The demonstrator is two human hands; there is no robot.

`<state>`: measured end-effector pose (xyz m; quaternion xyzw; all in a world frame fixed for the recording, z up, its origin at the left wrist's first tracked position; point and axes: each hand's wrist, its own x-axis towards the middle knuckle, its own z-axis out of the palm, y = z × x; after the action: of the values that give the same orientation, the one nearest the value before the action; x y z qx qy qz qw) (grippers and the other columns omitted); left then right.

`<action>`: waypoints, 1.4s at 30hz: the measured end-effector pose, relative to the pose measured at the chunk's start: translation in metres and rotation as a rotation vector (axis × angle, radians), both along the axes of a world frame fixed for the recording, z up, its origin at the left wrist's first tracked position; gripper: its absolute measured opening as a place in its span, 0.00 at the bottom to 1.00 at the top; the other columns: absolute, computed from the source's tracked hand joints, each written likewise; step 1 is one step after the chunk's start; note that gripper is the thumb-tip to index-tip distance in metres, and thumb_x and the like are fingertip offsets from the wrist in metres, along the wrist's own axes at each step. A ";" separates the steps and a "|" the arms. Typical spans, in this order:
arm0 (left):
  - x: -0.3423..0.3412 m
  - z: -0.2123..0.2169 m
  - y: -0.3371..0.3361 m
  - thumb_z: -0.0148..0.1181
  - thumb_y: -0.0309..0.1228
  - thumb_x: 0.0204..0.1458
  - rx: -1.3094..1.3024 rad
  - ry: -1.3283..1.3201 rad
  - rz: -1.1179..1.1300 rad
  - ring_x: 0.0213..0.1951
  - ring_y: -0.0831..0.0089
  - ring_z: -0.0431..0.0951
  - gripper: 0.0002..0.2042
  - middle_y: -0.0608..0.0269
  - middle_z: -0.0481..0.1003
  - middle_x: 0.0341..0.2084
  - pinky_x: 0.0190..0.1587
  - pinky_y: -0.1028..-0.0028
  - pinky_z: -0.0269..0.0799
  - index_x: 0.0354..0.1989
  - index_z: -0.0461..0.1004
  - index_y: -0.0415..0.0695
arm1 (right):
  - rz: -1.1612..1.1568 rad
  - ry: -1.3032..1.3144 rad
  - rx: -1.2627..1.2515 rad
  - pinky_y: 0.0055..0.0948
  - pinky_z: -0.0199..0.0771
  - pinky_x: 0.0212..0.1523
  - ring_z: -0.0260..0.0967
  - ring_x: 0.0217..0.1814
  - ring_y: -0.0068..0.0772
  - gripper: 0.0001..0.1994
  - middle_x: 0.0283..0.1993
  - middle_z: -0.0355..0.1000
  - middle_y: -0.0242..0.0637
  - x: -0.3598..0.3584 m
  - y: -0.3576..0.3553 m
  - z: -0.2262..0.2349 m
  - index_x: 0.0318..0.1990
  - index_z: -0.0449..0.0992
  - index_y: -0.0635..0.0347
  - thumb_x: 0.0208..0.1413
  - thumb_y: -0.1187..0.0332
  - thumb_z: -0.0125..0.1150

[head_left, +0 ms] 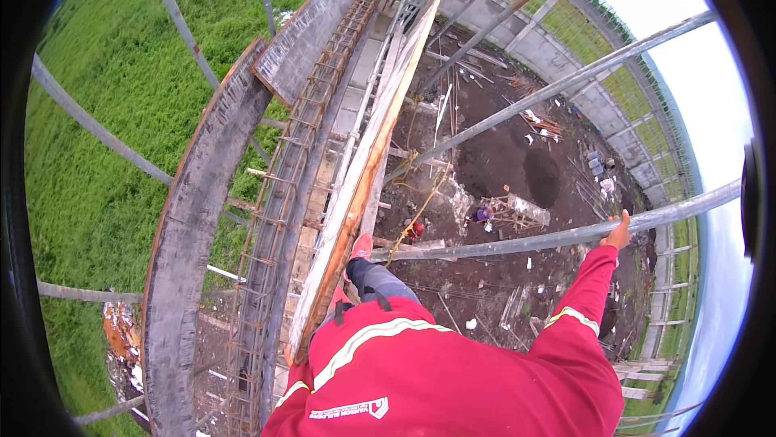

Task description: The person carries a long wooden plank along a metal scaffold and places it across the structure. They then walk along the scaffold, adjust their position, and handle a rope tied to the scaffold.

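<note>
Scaffolding high above a muddy construction pit, seen from a head camera looking down past a red work jacket with reflective stripes. The person's right hand (620, 231) reaches out at arm's length and is closed around a long grey metal scaffold pipe (517, 244) that runs horizontally across the right half of the view. The left hand (288, 354) is mostly hidden at the lower end of a long pale wooden formwork plank (364, 170); it appears to touch the plank's edge, but I cannot tell whether it grips it. That plank stands on edge and runs from the person's left side up towards the top middle of the view.

Just left of the plank lies a rusty steel rebar cage (299, 154) inside a concrete beam trough, and beyond it a curved grey concrete ledge (194, 219), then green grass far below. One foot in a pink-red shoe (361, 246) rests near the plank's base. A second grey pipe (550, 89) slants across above the pit, where scattered timber and debris lie on dark soil (501, 154).

Risk, as a judgement: the footing looks narrow, so a slip of the shoe or a loosened hold on the pipe could mean a long fall. The plank could also tip into the pit if it is not firmly held.
</note>
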<state>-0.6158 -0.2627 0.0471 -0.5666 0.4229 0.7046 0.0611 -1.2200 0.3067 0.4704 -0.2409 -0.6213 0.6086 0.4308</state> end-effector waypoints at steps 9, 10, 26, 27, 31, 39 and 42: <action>0.000 -0.003 -0.001 0.53 0.31 0.56 -0.003 0.008 -0.012 0.48 0.63 0.72 0.33 0.54 0.70 0.48 0.47 0.64 0.69 0.68 0.44 0.62 | 0.009 0.022 -0.019 0.34 0.76 0.36 0.72 0.33 0.36 0.33 0.36 0.72 0.43 -0.005 0.012 -0.008 0.49 0.68 0.72 0.40 0.58 0.74; 0.001 -0.004 -0.002 0.53 0.31 0.57 -0.005 0.009 -0.012 0.47 0.63 0.72 0.33 0.54 0.70 0.48 0.47 0.64 0.69 0.68 0.44 0.62 | 0.006 0.020 -0.019 0.34 0.76 0.36 0.72 0.33 0.36 0.32 0.36 0.72 0.43 -0.006 0.013 -0.008 0.48 0.68 0.72 0.40 0.58 0.74; -0.001 0.007 -0.005 0.54 0.30 0.56 -0.002 -0.028 -0.065 0.46 0.63 0.73 0.34 0.52 0.70 0.48 0.46 0.65 0.70 0.68 0.43 0.59 | 0.004 0.030 -0.012 0.33 0.75 0.33 0.71 0.31 0.36 0.34 0.35 0.70 0.42 0.000 -0.001 -0.001 0.52 0.66 0.71 0.42 0.59 0.73; -0.002 0.008 -0.006 0.53 0.30 0.56 -0.006 -0.036 -0.069 0.46 0.63 0.73 0.33 0.52 0.70 0.48 0.46 0.65 0.70 0.68 0.43 0.59 | 0.017 0.031 -0.006 0.33 0.75 0.33 0.71 0.31 0.35 0.34 0.35 0.70 0.42 0.000 -0.001 -0.001 0.52 0.66 0.71 0.41 0.59 0.73; -0.002 0.008 -0.008 0.53 0.30 0.56 -0.016 -0.052 -0.074 0.46 0.62 0.73 0.33 0.51 0.70 0.48 0.46 0.65 0.70 0.67 0.44 0.59 | 0.013 0.034 -0.010 0.34 0.75 0.33 0.71 0.31 0.35 0.33 0.34 0.70 0.42 -0.001 0.002 -0.002 0.51 0.67 0.70 0.41 0.58 0.73; 0.001 0.004 -0.009 0.53 0.31 0.56 -0.020 -0.071 -0.081 0.46 0.61 0.73 0.32 0.51 0.70 0.48 0.46 0.65 0.70 0.66 0.46 0.58 | 0.006 0.036 0.003 0.35 0.75 0.36 0.71 0.32 0.36 0.33 0.36 0.71 0.42 -0.002 0.006 -0.003 0.51 0.67 0.69 0.41 0.57 0.73; 0.001 0.004 -0.009 0.53 0.31 0.55 -0.019 -0.078 -0.083 0.46 0.61 0.73 0.31 0.51 0.71 0.48 0.46 0.64 0.70 0.66 0.46 0.57 | 0.003 0.034 -0.003 0.36 0.75 0.37 0.71 0.34 0.37 0.33 0.36 0.71 0.42 -0.003 0.008 -0.003 0.51 0.67 0.69 0.41 0.57 0.73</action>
<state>-0.6148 -0.2721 0.0509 -0.5762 0.4499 0.6748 0.1014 -1.2229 0.3143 0.4673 -0.2302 -0.6133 0.6143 0.4399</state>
